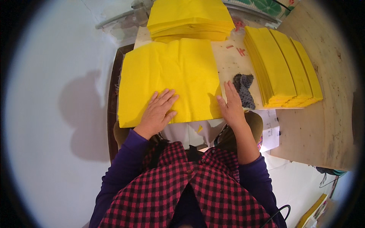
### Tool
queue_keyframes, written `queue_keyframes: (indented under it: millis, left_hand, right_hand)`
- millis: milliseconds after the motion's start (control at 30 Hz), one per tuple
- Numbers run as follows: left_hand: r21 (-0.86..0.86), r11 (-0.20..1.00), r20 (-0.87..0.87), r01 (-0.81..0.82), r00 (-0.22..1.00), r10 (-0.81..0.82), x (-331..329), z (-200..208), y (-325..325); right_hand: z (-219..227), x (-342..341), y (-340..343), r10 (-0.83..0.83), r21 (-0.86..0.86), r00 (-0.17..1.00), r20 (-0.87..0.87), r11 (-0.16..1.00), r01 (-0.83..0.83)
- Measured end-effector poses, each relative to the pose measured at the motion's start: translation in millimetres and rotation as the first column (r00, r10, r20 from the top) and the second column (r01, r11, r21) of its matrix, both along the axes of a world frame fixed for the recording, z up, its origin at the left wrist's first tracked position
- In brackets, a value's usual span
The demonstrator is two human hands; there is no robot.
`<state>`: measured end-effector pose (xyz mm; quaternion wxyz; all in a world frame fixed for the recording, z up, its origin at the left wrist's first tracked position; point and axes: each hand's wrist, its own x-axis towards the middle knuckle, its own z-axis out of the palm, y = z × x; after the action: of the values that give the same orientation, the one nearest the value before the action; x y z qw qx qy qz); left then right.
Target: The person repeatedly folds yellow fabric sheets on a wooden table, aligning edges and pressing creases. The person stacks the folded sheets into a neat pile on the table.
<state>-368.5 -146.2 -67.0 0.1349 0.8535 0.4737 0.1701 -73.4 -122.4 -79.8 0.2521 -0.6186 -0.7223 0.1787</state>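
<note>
A large yellow fabric sheet (171,72) lies spread in front of me, with soft creases running away from me. My left hand (159,111) rests flat on its near part, fingers stretched out. At the sheet's right edge is my right hand (232,104), fingers extended and thumb apart, with nothing held. Just beyond that hand lies a crumpled dark grey textured cloth (245,90). Whether more sheets lie under the spread one, I cannot tell.
Behind the sheet stands a thick stack of yellow fabric (190,19). Folded yellow bundles (281,64) sit in rows at the right of the wooden table (226,60). Small red scraps (240,51) lie between them. A white wall (49,95) is on the left, a wooden panel (308,133) on the right.
</note>
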Motion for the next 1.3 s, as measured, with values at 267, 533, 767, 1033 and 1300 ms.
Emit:
queue_keyframes:
  millis: [267, 533, 767, 1033, 1300]
  left_hand:
    - [0.015, 1.000, 0.050, -0.012, 0.999, 0.011, 0.8, 6.5, -1.8]
    - [-0.036, 0.996, 0.093, 0.084, 0.992, -0.080, 27.7, 32.8, -2.3]
    - [-0.082, 0.979, 0.133, 0.187, 0.976, -0.175, 70.1, 18.7, 18.3]
    - [-0.063, 0.982, 0.115, 0.180, 0.978, -0.172, 69.1, 2.2, 19.2]
    - [-0.053, 0.982, 0.114, 0.183, 0.978, -0.176, 69.6, 3.8, 20.3]
  right_hand:
    - [-8.2, 10.7, -13.3, -0.051, -0.022, 0.927, -0.371, 0.999, 0.047]
    - [-14.7, 10.7, -37.0, -0.096, -0.212, 0.798, -0.595, 0.976, -0.041]
    - [-27.4, 6.3, -39.4, -0.173, -0.344, 0.674, -0.718, 0.930, -0.128]
    - [-34.0, 7.5, -37.5, -0.241, -0.373, 0.434, -0.868, 0.893, -0.251]
    - [-25.5, 11.5, -37.9, -0.214, -0.330, 0.356, -0.910, 0.893, -0.305]
